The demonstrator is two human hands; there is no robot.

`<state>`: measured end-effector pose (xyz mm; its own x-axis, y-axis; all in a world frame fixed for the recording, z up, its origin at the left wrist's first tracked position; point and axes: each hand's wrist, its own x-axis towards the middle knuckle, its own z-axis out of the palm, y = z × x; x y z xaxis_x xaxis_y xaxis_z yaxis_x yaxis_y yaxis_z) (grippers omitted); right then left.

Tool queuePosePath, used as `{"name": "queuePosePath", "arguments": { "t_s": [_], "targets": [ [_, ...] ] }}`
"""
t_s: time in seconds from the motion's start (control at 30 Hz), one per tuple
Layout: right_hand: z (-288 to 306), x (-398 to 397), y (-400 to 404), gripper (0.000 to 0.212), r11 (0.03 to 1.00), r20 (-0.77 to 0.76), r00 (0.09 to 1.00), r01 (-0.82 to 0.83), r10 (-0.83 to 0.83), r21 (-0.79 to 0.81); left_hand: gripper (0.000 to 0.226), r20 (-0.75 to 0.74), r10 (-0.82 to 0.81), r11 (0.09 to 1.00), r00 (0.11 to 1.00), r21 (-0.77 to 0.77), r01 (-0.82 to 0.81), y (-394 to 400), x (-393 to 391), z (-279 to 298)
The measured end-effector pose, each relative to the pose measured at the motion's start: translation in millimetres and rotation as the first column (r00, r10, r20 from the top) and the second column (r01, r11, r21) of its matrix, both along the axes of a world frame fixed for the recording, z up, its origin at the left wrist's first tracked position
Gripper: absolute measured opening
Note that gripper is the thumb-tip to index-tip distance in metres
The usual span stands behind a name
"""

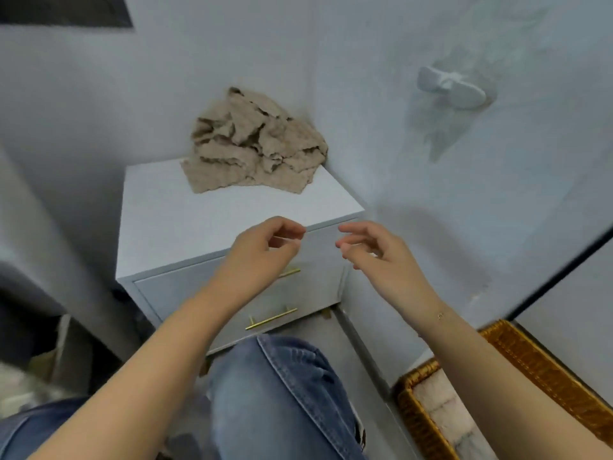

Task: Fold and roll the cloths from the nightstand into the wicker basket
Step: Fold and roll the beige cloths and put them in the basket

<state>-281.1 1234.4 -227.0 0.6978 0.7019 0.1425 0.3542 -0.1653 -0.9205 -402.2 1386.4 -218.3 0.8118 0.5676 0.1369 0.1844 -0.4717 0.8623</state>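
A crumpled heap of beige cloths (255, 147) lies at the back of the white nightstand (185, 224), against the wall corner. My left hand (265, 244) hovers over the nightstand's front edge, fingers loosely curled and empty. My right hand (374, 250) hovers beside it just past the front right corner, fingers relaxed and holding nothing. Both hands are well short of the cloths. The wicker basket (530, 356) sits on the floor at the lower right, partly hidden by my right forearm.
The nightstand has two drawers with gold bar handles (270, 318). My knee in blue jeans (282, 393) is in front of it. A white wall hook (451, 88) sticks out at the upper right. Walls close in behind and to the right.
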Motion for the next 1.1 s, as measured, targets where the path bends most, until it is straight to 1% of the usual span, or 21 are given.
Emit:
{"name": "queuePosePath", "arguments": {
  "t_s": [0.2,0.37,0.47,0.53,0.6,0.7,0.73,0.83,0.93,0.97,1.03,1.1],
  "targets": [
    [8.8,-5.0,102.4,0.021,0.992,0.119,0.985,-0.120,0.123,-0.034,0.020,-0.024,0.157,0.985,0.987,0.078,-0.155,88.7,-27.9,-14.1],
    [6.6,8.4,168.5,0.016,0.970,0.258,0.941,-0.181,0.219,-0.163,0.026,-0.078,0.222,0.959,0.972,0.200,-0.203,130.8,-33.9,-30.4],
    [7.6,29.4,205.0,0.020,0.956,0.423,0.871,-0.155,0.251,-0.248,0.030,-0.088,0.247,0.953,0.965,0.200,-0.226,156.3,-28.0,-34.1],
    [13.7,46.9,227.7,0.021,0.947,0.500,0.820,-0.148,0.278,-0.284,0.031,-0.109,0.272,0.950,0.956,0.190,-0.249,173.3,-19.6,-37.7],
    [22.8,66.5,249.5,0.023,0.946,0.566,0.776,-0.116,0.277,-0.303,0.032,-0.106,0.293,0.949,0.950,0.153,-0.275,187.3,-7.1,-40.9],
    [37.1,99.3,278.6,0.033,0.954,0.699,0.678,-0.009,0.227,-0.300,0.034,-0.059,0.319,0.946,0.946,0.073,-0.315,196.1,15.4,-41.6],
    [42.3,110.0,289.0,0.038,0.957,0.707,0.678,0.018,0.201,-0.290,0.034,-0.035,0.321,0.947,0.946,0.036,-0.320,196.4,23.2,-40.7],
    [54.5,136.3,316.8,0.049,0.956,0.674,0.732,0.115,0.103,-0.270,0.034,0.038,0.304,0.952,0.952,-0.043,-0.302,194.0,41.8,-37.7],
    [56.1,155.8,343.6,0.054,0.931,0.695,0.714,0.193,0.085,-0.311,0.032,0.096,0.310,0.948,0.946,-0.105,-0.300,194.2,51.2,-34.5],
    [54.5,160.3,350.4,0.052,0.915,0.707,0.701,0.218,0.096,-0.339,0.032,0.111,0.315,0.946,0.942,-0.120,-0.302,194.4,52.0,-34.0],
    [50.1,166.7,360.3,0.041,0.884,0.731,0.676,0.279,0.096,-0.374,0.031,0.126,0.324,0.941,0.938,-0.142,-0.307,195.3,50.8,-33.3],
    [46.4,170.1,364.1,0.028,0.878,0.751,0.655,0.309,0.081,-0.364,0.031,0.124,0.332,0.937,0.935,-0.159,-0.311,196.9,46.7,-32.4]
  ]
}}
